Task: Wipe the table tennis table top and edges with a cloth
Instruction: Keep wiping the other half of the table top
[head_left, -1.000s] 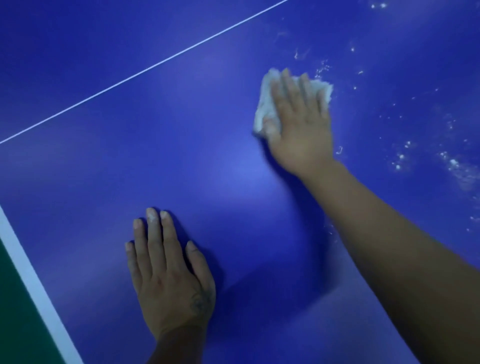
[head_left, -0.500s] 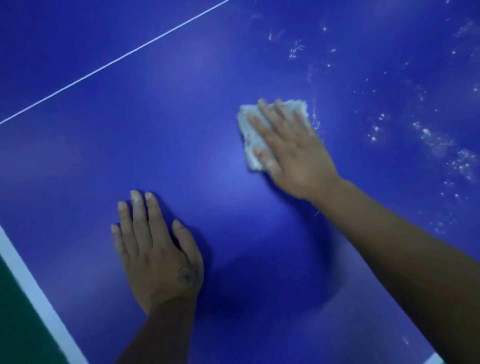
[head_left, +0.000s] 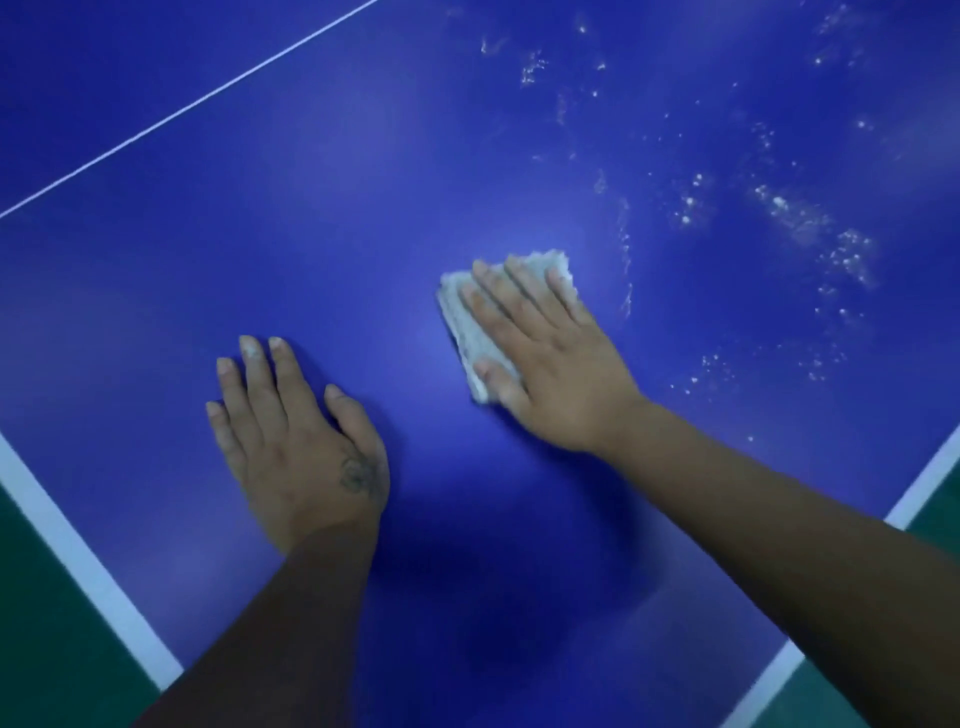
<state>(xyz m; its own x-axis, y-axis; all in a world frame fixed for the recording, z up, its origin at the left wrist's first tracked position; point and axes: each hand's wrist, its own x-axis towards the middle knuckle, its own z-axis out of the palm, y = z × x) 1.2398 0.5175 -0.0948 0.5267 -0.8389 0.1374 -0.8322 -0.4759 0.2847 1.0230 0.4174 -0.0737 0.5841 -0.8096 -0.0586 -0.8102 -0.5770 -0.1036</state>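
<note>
**Two hands flat on the blue table, the right one on the cloth**

Two white bands mark the table's edges. One (head_left: 78, 561) runs along the near-left side, with green floor (head_left: 41, 623) outside it. A thin white line (head_left: 182, 111) crosses the blue table top (head_left: 311, 208) diagonally, rising from the left edge towards the top middle.

The left hand (head_left: 301, 441) lies palm down on the bare surface. Its fingers are straight and close together and point away and slightly left, and its thumb is spread to the right. It holds nothing. A small dark mark (head_left: 356, 475) shows on the back of the hand near the thumb base.

Just right of it, and apart from it, the right hand (head_left: 550, 364) presses flat on the cloth (head_left: 460, 317), fingers straight and slightly fanned, pointing away and to the left. The cloth is a pale folded pad lying near the middle of the table top. Its left edge shows beside the index finger and thumb and runs from the thumb tip away and a little left. Its ragged far edge sticks out past the fingertips and slants to the right. The palm hides the rest, so its long axis cannot be told for certain. The part that shows lies along the line of the fingers.

Further right, white specks and smears (head_left: 789, 213) scatter over the far-right part of the surface. The second white edge band (head_left: 924, 488) cuts the near-right corner.
</note>
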